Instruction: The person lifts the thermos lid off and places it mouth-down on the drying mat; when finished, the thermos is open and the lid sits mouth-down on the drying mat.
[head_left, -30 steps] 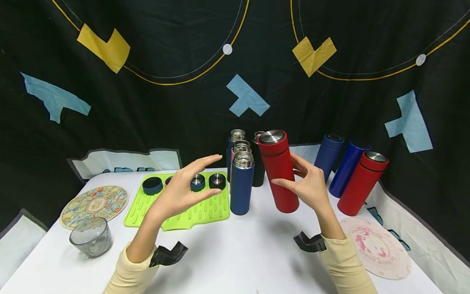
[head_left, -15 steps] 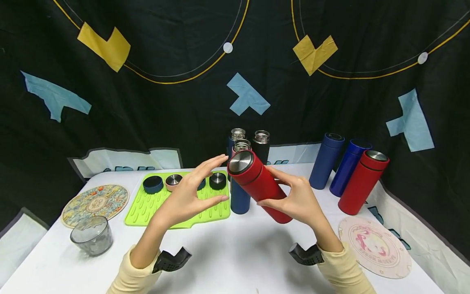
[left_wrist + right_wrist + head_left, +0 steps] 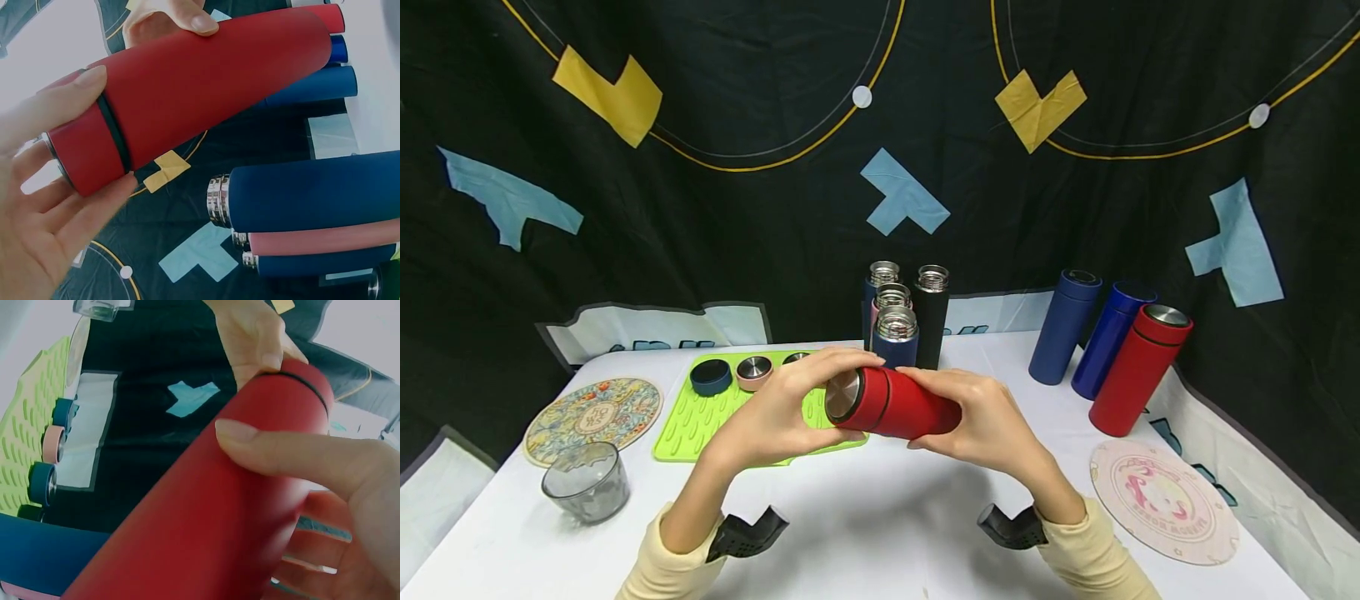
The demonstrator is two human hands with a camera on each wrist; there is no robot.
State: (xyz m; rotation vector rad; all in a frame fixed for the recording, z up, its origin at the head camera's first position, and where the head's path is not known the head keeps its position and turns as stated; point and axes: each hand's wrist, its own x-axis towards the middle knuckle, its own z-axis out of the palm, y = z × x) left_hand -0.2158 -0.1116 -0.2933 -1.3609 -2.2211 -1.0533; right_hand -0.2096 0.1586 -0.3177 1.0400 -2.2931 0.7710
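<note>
A red bottle [image 3: 898, 404] with a steel-topped lid [image 3: 844, 394] is held off the table, tilted nearly level, its lid end toward the left. Around the lid end the left hand [image 3: 775, 412] has its thumb and fingers; in the left wrist view its thumb rests by the dark seam [image 3: 112, 128]. The right hand [image 3: 985, 417] grips the bottle's body, thumb on the near side, as the right wrist view shows with the red body [image 3: 206, 512] across it. Behind stands a lidless navy bottle [image 3: 896, 337], partly covered by the red one.
Lidless navy, pink and black bottles [image 3: 931, 321] stand at the back. Several lids lie on a green mat [image 3: 681, 433]. A glass cup [image 3: 587, 487] and patterned disc [image 3: 595, 417] are left. Capped blue bottles [image 3: 1063, 329], another red bottle [image 3: 1138, 375] and a pink disc [image 3: 1165, 504] are right.
The right hand has brought the red bottle left and down, tipping it from upright to nearly level. The left hand now holds its lid end.
</note>
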